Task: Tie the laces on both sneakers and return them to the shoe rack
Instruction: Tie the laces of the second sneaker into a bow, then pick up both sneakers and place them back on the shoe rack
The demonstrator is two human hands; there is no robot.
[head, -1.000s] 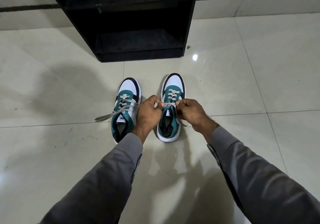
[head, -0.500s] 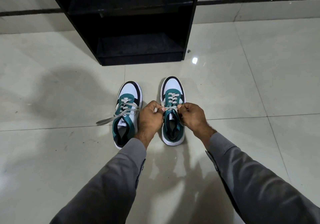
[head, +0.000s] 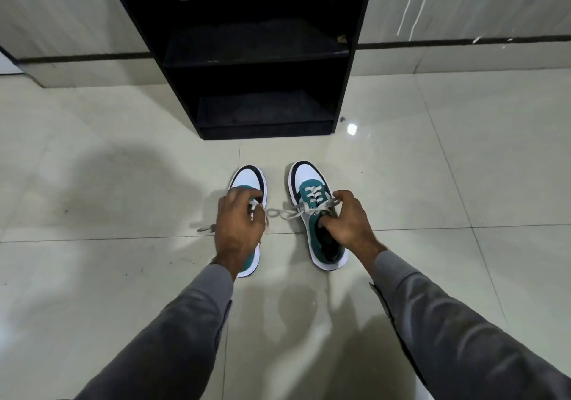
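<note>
Both sneakers sit on the floor before the shoe rack; your right hand and left hand pinch the right sneaker's limp, slippery lace loops, so grip near the knot.

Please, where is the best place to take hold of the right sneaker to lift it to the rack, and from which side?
Probably the heel collar of the right sneaker, taken from behind and above. Its opening faces the person, toe toward the shoe rack, so fingers can hook inside. The right hand already rests there, pinching the lace.
</note>
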